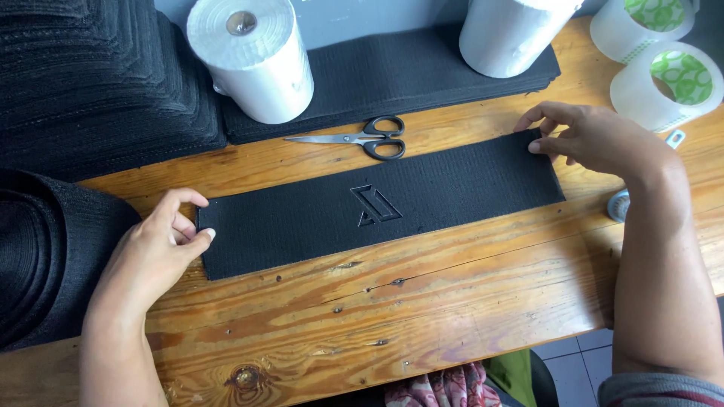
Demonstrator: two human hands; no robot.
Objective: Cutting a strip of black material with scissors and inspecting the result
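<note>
Hands (162, 241) (588, 139) at ends of black embossed strip (377, 207).

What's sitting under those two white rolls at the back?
Both white rolls stand on a flat stack of black fabric strips lying on the wooden table. The fabric beneath each roll is covered.

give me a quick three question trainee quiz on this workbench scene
1. True or false: the scissors lie on top of the black strip.
2. Which part of the strip does the left hand grip? A) its middle B) its left end C) its right end
3. What stands on the black stack behind the scissors?

Key: 1. False, they lie on the wooden table, beyond the strip. 2. B; the right hand is at the right end. 3. Two white rolls.
</note>
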